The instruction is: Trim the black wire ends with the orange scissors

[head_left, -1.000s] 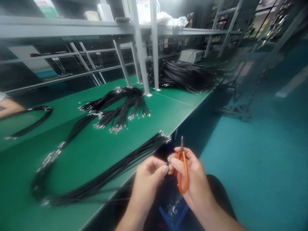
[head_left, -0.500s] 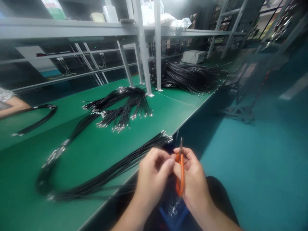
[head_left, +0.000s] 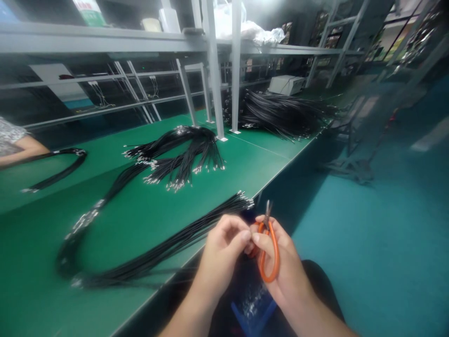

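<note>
1. Left hand (head_left: 222,250) and right hand (head_left: 286,260) meet at the fingertips, just off the table edge; clock bearings below taken from that meeting point, 12 straight ahead.
2. Left hand: thumb and forefinger pinched together. Whatever lies between them is hidden by the fingers; cannot tell.
3. Right hand: curled around orange-handled scissors (head_left: 271,230), thumb tip brought up to the left fingertips. Scissors lie just to the 2 o'clock side; blades point to 12, one handle loop hangs toward 5.
4. Near cable bundle (head_left: 189,236): black, on the green table (head_left: 224,182). Pale-tipped ends at 12, just beyond the hands; the length runs back toward 9.
5. Beyond its far end, more black cable curves round and up to a fanned cable pile (head_left: 192,147) at 10 to 11. Blurring at the bend; cannot tell whether the lengths are continuous.
6. At 6, below the hands: blue container (head_left: 271,312), partly in view, small shiny bits within.
7. At 4: dark rounded shape (head_left: 324,283), identity unclear.
8. At 12 to 1, farther along the table: large cable heap (head_left: 280,114), white box (head_left: 286,85) behind it.
9. Near 10, at the view's edge: another person's patterned sleeve (head_left: 10,135) and forearm, beside a looped cable bundle (head_left: 72,168).
</note>
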Demonstrator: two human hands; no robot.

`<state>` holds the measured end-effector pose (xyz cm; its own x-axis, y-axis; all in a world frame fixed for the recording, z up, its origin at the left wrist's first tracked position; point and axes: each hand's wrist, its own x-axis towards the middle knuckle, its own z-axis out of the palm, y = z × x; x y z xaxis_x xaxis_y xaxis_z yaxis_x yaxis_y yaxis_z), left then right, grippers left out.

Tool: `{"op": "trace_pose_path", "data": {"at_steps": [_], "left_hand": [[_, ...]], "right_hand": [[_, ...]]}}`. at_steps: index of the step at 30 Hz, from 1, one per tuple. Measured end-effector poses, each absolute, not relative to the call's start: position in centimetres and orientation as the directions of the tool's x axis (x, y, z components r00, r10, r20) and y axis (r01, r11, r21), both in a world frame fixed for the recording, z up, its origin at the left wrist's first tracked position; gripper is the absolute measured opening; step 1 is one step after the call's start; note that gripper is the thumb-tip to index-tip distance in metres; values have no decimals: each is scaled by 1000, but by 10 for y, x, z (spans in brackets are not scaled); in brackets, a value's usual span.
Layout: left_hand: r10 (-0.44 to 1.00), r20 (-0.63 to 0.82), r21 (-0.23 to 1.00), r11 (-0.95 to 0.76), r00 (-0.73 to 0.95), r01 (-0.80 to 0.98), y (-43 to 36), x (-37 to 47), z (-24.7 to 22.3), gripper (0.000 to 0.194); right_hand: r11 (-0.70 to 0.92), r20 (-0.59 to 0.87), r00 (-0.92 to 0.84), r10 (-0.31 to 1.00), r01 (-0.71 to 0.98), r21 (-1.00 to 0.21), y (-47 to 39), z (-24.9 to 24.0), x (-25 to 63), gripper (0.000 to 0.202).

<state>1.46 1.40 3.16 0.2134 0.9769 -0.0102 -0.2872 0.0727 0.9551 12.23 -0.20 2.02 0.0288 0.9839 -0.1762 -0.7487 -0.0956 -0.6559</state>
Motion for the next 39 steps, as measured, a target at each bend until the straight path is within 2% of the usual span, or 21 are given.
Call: {"op": "trace_pose_path", "data": {"at_steps": [5,13,16,18,20,28,31,34,39], "left_hand": [[963,-72,875,185,258,-448,14,16,33,15],[966,-47,896,154,256,-417,15,12,29,12],[993,4,971,23,114,-236,15,7,29,9],[988,152,988,-153,-10,-11,14,5,33,9],[951,300,942,-284,-71,177,11,6,39,15],[895,431,835,-347,-116,428,10,-1,44,13],[948,318,844,-296,28,447,8,-8,41,15],[976,148,919,-196,163,341,7,-8,37,8],[987,18,993,-36,157,111,11,-7,32,15]], "right_hand": [[-104,-166,3,986,-767,-633,-2,18,122,20],[-118,-186,-3,983,-782,-612,-1,17,121,21],[-126,-203,2,979,-777,-617,0,18,122,21],[-130,-218,10,976,-775,-618,1,19,123,21],[-131,-224,11,975,-784,-607,1,20,122,21],[-122,-209,5,978,-800,-588,1,27,121,22],[-107,-196,15,981,-793,-599,1,28,121,20],[-95,-167,10,986,-786,-610,2,28,120,18],[-44,-127,56,990,-741,-670,5,32,118,16]]}}
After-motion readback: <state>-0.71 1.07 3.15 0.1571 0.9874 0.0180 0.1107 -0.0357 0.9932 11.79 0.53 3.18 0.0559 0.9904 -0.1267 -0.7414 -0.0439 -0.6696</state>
